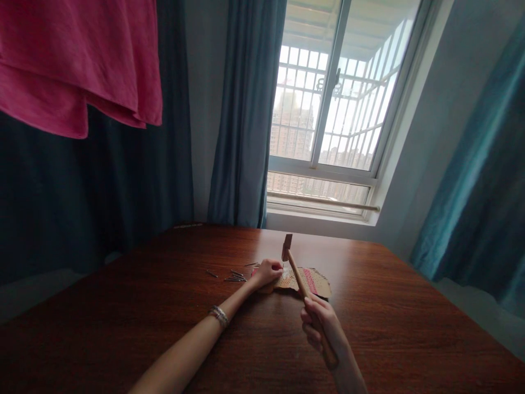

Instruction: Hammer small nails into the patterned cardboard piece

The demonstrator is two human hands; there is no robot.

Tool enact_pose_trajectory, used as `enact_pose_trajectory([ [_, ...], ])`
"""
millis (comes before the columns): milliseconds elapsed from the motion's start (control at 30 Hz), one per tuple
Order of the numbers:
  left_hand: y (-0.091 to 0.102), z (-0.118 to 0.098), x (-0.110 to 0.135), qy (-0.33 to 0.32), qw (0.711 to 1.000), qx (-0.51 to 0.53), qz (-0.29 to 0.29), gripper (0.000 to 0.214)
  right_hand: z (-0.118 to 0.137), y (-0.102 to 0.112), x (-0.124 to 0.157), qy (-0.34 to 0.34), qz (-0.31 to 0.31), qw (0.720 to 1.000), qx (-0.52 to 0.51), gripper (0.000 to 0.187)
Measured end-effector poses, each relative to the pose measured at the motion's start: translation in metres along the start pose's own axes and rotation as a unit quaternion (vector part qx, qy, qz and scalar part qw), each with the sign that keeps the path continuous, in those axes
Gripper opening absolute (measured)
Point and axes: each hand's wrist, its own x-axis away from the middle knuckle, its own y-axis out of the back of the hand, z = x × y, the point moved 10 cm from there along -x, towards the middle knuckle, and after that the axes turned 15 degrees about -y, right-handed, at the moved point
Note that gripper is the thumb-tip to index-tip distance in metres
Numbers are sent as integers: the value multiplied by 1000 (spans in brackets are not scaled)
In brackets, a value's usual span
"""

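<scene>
My right hand [318, 323] is closed round the wooden handle of a hammer [296, 272], whose dark metal head is raised above the table. My left hand [267, 271] rests with its fingers pinched together on a flat piece of brown cardboard [318, 283] with a pink patterned patch; what it pinches is too small to make out. The hammer head hangs just right of and above those fingertips. A silver bracelet [219, 315] circles my left wrist.
Several loose nails [234, 276] lie on the dark wooden table [123, 306] left of my left hand. Behind the table are a barred window [328, 109], blue curtains [246, 109] and a hanging pink cloth [74, 60] at the upper left.
</scene>
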Motion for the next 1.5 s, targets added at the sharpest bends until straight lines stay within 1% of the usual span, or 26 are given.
enact_pose_trajectory([
  [167,0,0,0,3,1000,-5,2,22,-1,-2,3,-11,0,1000,8,38],
  [300,1,-2,1,8,1000,-9,10,21,2,-2,3,-3,0,1000,-3,40],
  [433,3,-4,1,15,1000,-5,8,21,0,-4,2,-6,6,1000,11,41],
  [567,3,-3,1,25,1000,-11,12,21,1,-3,2,-3,-1,1000,5,41],
  [867,2,-2,1,19,1000,-19,12,22,1,-2,0,4,7,1000,4,35],
  [1033,3,-3,0,27,1000,-10,3,23,2,-2,0,4,6,1000,-6,37],
  [1167,5,-1,1,48,999,-10,0,24,1,-2,-2,7,-1,1000,-2,40],
  [1233,6,-3,1,46,999,-1,-1,25,1,0,-3,14,-9,1000,-7,40],
  [1333,6,-7,2,34,999,20,5,26,-2,-1,-4,13,-5,1000,-10,40],
  [1500,10,-11,2,36,999,2,13,26,-7,-3,-5,-8,-9,1000,-3,42],
])
